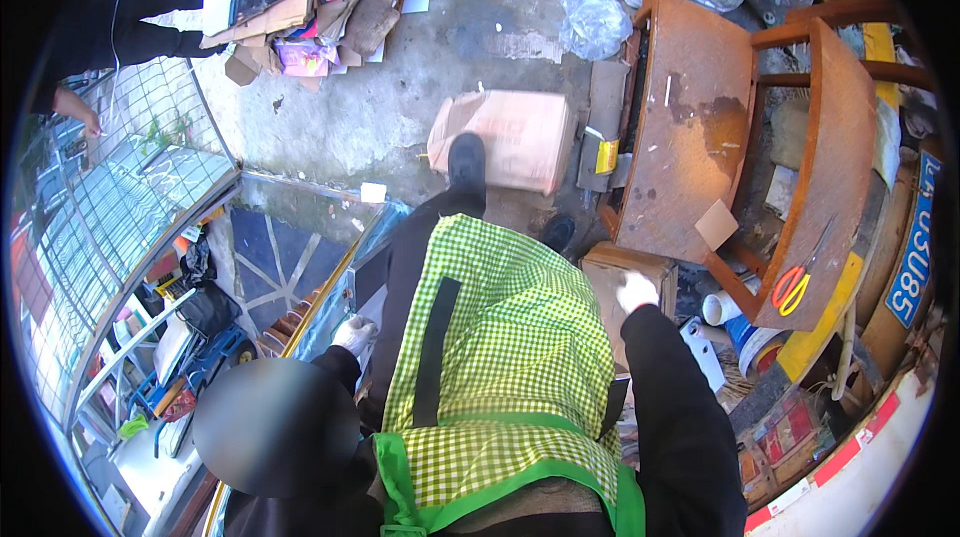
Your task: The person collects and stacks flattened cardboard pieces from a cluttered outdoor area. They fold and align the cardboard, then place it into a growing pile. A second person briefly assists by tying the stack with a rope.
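My left hand (354, 334), in a white glove with its fingers curled, is beside a gold-edged frame (319, 304) with blue film; no object shows in it. My right hand (637, 291), also white-gloved, is blurred in front of a brown cardboard box (611, 259); whether it touches the box is unclear. My dark shoe (466, 156) overlaps a larger, scuffed cardboard box (502, 138) on the concrete floor. A green checked apron (517, 312) covers my front. Scissors (792, 289) with red and yellow handles lie on a wooden chair's backrest (836, 147).
Flattened cardboard (367, 16) is piled ahead at left. Another person's hand (86, 117) is by a wire mesh panel (161, 98). A wooden chair seat (690, 109) lies at right, near a clear plastic bag (596, 19). A blurred round patch covers the lower left.
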The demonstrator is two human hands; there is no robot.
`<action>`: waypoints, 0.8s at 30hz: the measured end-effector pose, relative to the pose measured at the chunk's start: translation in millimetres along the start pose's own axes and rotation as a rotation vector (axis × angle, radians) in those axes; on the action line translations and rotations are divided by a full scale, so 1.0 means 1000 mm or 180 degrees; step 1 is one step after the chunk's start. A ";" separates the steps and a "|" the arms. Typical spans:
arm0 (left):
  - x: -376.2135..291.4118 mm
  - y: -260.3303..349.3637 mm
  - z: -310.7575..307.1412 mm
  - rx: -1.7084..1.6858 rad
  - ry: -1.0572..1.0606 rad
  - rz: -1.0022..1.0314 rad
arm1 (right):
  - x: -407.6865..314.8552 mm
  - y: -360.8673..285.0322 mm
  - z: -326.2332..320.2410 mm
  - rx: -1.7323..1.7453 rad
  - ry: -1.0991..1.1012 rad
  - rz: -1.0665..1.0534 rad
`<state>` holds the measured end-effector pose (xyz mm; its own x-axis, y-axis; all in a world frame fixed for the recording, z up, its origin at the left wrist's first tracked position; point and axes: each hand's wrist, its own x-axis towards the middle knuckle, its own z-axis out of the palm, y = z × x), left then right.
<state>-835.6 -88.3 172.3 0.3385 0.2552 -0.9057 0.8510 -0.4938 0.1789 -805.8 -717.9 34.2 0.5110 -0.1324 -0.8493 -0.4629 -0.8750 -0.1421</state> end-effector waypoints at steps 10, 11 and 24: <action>0.099 0.072 -0.059 0.0388 -0.0621 -0.0575 | -0.037 -0.053 -0.033 0.0209 -0.0493 0.0399; 0.108 0.081 -0.066 0.0191 -0.0382 -0.0199 | -0.030 -0.074 -0.044 0.0441 -0.0154 0.0355; 0.166 0.104 -0.096 -0.0968 -0.0325 0.0131 | -0.010 -0.182 -0.130 0.2204 0.0786 0.0008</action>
<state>-652.1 -17.4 77.7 0.3461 0.1480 -0.9265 0.9237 -0.2269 0.3088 -632.5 -618.1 134.2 0.6197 -0.3065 -0.7225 -0.7741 -0.3907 -0.4981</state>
